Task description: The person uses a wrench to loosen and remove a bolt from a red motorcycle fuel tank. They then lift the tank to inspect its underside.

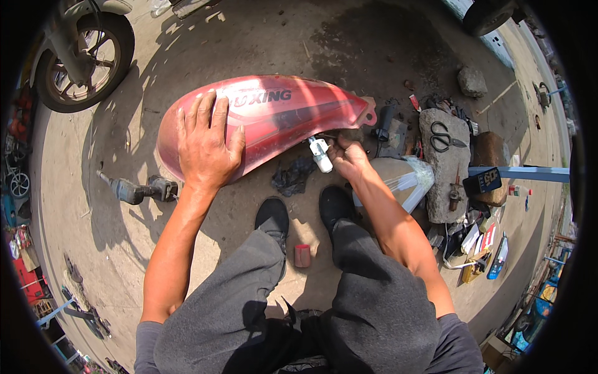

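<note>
A red motorcycle fuel tank point(280, 112) lies on its side on the ground in front of my feet. My left hand point(207, 143) rests on its rounded left part, fingers stretched out and holding nothing. At the tank's lower edge sits a silver-and-white fuel tap point(321, 154) with a pale cup. Right beside the tap is my right hand point(350, 156), its fingers curled together under the tank's edge. A thin dark bar shows near the fingertips; what they grip is too hidden to name.
A grey power tool point(134, 190) lies left of the tank. Black scissors point(443, 138) lie on a stone slab point(448, 181) at right, near a blue bar point(523, 174). A small red cup point(302, 255) stands between my feet. A motorcycle wheel point(87, 62) is at far left.
</note>
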Motion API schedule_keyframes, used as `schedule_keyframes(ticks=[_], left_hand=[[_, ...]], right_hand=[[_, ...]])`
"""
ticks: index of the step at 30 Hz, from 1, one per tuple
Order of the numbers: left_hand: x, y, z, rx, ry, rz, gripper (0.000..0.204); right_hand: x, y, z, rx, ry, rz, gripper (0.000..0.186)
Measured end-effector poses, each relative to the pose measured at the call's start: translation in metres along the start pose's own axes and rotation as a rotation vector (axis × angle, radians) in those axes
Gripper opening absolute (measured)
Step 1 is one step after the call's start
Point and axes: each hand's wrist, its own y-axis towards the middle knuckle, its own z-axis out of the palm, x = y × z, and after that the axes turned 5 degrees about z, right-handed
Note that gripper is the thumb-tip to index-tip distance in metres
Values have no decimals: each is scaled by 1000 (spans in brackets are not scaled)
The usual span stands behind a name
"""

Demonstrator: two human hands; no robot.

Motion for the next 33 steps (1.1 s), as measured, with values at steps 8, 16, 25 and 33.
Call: schedule_keyframes(ticks=[8, 16, 25, 33], left_hand=[[2, 0, -1, 6, 7, 15, 56], [1, 1, 0, -8, -9, 6, 54], [1, 1, 0, -7, -2, 8, 54], [2, 0, 0, 17, 14, 6, 55]], right_hand=[[-7, -3, 0, -17, 76, -35, 17], [-2, -40, 10, 48, -257, -457, 13], [-4, -57, 18, 95, -416, -643, 20], [-10, -68, 26, 90, -476, -732, 20]])
